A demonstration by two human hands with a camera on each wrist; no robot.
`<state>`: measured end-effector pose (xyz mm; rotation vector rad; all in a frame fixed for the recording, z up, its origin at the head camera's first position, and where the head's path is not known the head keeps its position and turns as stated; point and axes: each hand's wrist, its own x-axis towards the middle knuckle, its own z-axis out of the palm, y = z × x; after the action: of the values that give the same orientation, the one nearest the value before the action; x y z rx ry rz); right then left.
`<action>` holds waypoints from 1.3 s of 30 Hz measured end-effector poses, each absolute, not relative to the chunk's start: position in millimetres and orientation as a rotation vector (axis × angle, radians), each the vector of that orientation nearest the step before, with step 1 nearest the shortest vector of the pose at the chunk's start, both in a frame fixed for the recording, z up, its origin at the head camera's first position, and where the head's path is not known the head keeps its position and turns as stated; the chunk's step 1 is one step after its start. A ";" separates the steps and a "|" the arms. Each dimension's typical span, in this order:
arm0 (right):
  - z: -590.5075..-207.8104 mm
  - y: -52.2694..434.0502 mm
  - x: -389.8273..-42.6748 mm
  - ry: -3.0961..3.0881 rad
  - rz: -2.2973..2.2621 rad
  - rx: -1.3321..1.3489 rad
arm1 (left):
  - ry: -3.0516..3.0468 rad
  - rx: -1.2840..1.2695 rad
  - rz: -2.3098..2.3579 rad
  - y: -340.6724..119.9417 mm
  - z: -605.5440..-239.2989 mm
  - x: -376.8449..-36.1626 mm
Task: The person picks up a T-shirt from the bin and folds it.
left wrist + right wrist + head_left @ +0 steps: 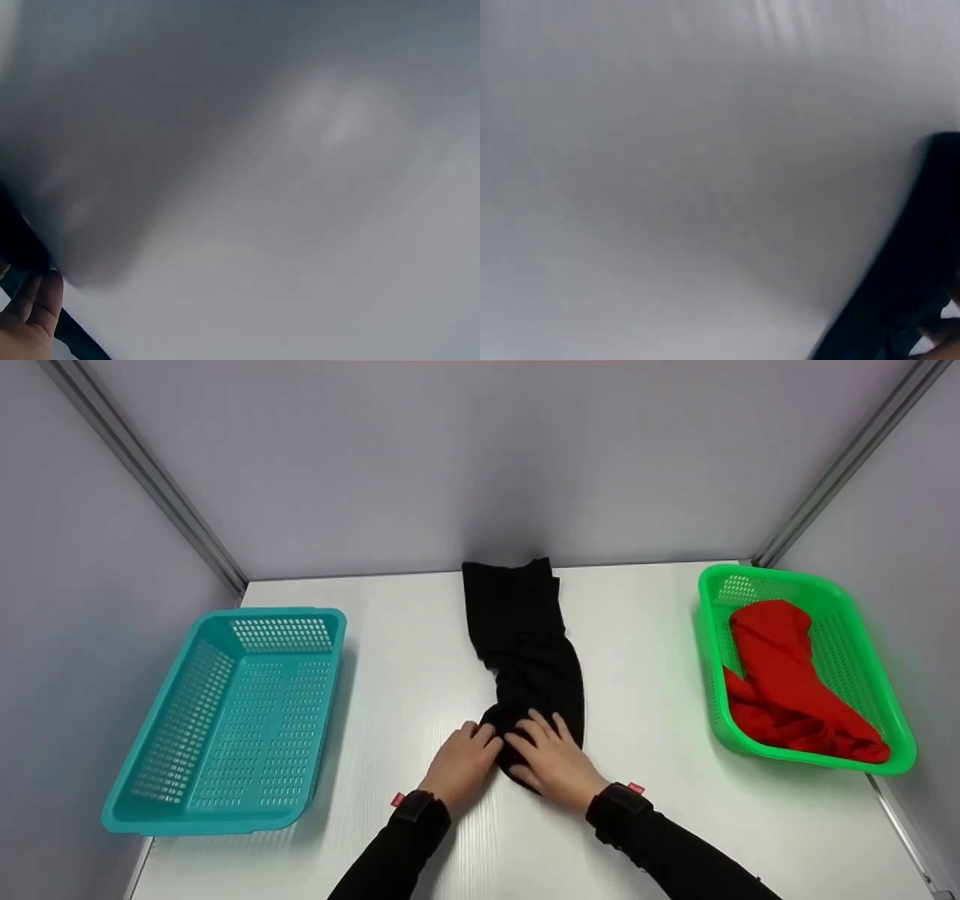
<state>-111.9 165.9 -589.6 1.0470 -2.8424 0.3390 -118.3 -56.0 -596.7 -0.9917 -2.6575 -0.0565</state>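
Observation:
A long piece of black clothing (517,619), folded narrow and bunched towards its near end, lies down the middle of the white table. My left hand (459,766) is at the left side of that near end, fingertips against the fabric. Spread over the top of the same end are the fingers of my right hand (556,769). In the left wrist view, fairly straight fingers (46,304) meet the dark cloth at the lower left corner. The right wrist view catches the dark cloth (907,262) at its right edge, with only a sliver of hand below.
On the left stands a teal plastic basket (337,660) with perforated walls. A green basket (862,622) at the right holds a red cloth (780,660). Grey panels (360,465) enclose the table (405,660) at the back and sides.

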 end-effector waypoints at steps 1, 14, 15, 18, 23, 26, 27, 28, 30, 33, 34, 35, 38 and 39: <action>-587.8 163.9 -107.7 -2.874 0.352 1.077 | -2.653 -0.998 -0.028 -57.3 -596.5 -116.2; -586.3 171.2 -86.4 -2.856 0.235 0.996 | -2.618 -1.022 -0.340 -56.5 -587.4 -87.3; -585.1 173.6 -86.0 -2.840 0.243 0.977 | -2.564 -1.046 -0.348 -56.4 -586.4 -86.7; -580.8 183.6 -84.8 -2.783 0.280 0.928 | -2.419 -1.131 -0.294 -57.3 -582.9 -86.8; -570.7 206.9 -84.2 -2.682 0.345 0.911 | -2.310 -1.203 -0.285 -62.1 -578.9 -89.2; -564.6 220.9 -84.8 -2.665 0.413 0.938 | -2.289 -1.185 -0.353 -67.2 -574.7 -89.4; -562.3 225.1 -85.3 -2.672 0.453 0.955 | -2.290 -1.176 -0.379 -68.9 -572.8 -89.2; -559.7 229.3 -85.8 -2.683 0.501 0.977 | -2.297 -1.168 -0.414 -70.4 -570.5 -88.5; -553.1 236.8 -87.6 -2.717 0.627 1.034 | -2.333 -1.163 -0.524 -73.4 -565.4 -86.2; -541.4 246.5 -91.6 -2.765 0.851 1.106 | -2.440 -1.162 -0.792 -76.1 -556.0 -82.1; -537.3 249.1 -93.1 -2.779 0.916 1.123 | -2.483 -1.154 -0.907 -76.5 -552.2 -81.0; -533.5 251.3 -94.6 -2.791 0.982 1.136 | -2.521 -1.143 -1.023 -76.9 -548.7 -80.3; -523.4 255.6 -98.0 -2.829 1.145 1.164 | -2.601 -1.098 -1.331 -78.0 -538.2 -80.3; -520.5 256.2 -98.8 -2.838 1.191 1.171 | -2.614 -1.088 -1.408 -78.6 -534.9 -80.7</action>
<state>-98.8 256.2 -520.5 1.1709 -2.8377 1.1907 -80.7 -78.6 -534.9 -1.0881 -2.6144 -1.4081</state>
